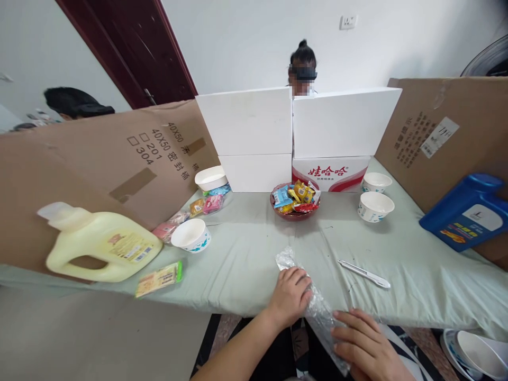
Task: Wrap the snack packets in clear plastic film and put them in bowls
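Note:
A strip of crumpled clear plastic wrap (320,312) runs from the table top over its front edge toward my lap. My left hand (289,296) is closed over its upper part, knuckles up. Lower down, my right hand (365,344) has its fingers bent against the strip's right side, its thumb hidden. To the right of the wrap lies a white utility knife (364,274). Beyond my hands stands a reddish glass bowl (296,214) full of small wrapped snacks (297,196).
On the left are a yellow detergent jug (105,246), a flat packet (159,279), snack packs (212,203) and paper bowls (191,235). Paper bowls (375,206) and a blue bottle (464,211) stand right. White boxes (254,124) and cardboard (159,159) wall the table; two people are behind.

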A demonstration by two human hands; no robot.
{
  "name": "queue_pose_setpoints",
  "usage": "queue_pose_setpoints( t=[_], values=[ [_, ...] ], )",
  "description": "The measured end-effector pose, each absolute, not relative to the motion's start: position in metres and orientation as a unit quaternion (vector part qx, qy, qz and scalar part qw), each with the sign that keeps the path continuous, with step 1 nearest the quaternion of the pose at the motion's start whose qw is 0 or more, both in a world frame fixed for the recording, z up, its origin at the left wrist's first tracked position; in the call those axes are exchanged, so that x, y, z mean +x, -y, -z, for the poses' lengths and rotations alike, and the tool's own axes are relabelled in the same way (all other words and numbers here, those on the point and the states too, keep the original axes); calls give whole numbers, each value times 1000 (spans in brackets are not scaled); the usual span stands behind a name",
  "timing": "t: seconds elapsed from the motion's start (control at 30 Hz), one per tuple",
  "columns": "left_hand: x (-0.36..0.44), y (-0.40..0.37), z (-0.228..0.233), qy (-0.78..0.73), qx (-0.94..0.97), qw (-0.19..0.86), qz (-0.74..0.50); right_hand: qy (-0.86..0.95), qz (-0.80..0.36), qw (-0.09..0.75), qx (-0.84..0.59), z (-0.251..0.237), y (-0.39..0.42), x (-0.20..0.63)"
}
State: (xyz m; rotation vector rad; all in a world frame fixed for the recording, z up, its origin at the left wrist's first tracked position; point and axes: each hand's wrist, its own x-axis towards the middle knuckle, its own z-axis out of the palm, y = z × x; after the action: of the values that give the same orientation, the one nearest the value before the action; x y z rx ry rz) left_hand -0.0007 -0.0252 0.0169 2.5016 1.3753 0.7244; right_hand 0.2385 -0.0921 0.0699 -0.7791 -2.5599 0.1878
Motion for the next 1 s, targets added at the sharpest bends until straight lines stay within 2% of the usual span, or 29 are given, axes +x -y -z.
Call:
queue_pose_setpoints(
  t=[0.13, 0.27, 0.37, 0.57, 1.0],
  values=[
    [-2, 30, -15, -400, 883, 140, -201, 921, -214, 214, -245, -97, 78, 214],
    [-12, 30, -17, -371, 882, 173, -233, 864, -301, 242, -323, -91, 35, 191],
    [-15, 27, -14, -369, 866, 196, -274, 846, -292, 249, -371, -74, -11, 169],
    [-13, 24, -5, -372, 868, 183, -273, 835, -267, 194, -441, -43, -70, 132],
    [-13, 28, -11, -361, 850, 173, -343, 812, -152, 157, -541, -15, -63, 113]
  ],
)
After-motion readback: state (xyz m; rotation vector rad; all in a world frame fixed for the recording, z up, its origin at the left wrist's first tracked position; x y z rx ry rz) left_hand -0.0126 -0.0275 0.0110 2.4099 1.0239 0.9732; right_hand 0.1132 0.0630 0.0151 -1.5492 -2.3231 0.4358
